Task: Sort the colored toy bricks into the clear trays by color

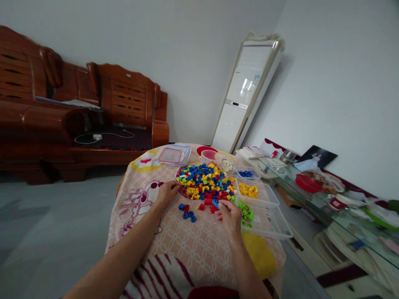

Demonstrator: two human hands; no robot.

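Note:
A mixed heap of toy building bricks (205, 179), in blue, yellow, red and green, covers the middle of the cloth-covered table. My left hand (167, 194) is at the heap's left edge, its fingers curled together; whatever they may hold is too small to make out. At the near right side of the heap, my right hand (231, 216) pinches a blue brick (215, 204) between thumb and fingers. Several red bricks (207, 202) lie close to that hand. Between my hands are small blue wheel-like pieces (189, 216), a blue brick (181, 207) and a red brick (186, 208).
Clear plastic boxes on the right hold blue bricks (246, 173), yellow bricks (248, 190) and green bricks (246, 214). Box lids (174, 155) and a round pinkish container (209, 155) are at the far edge. A cluttered glass-topped cabinet (314, 199) stands right; a wooden sofa (124, 99) stands behind left.

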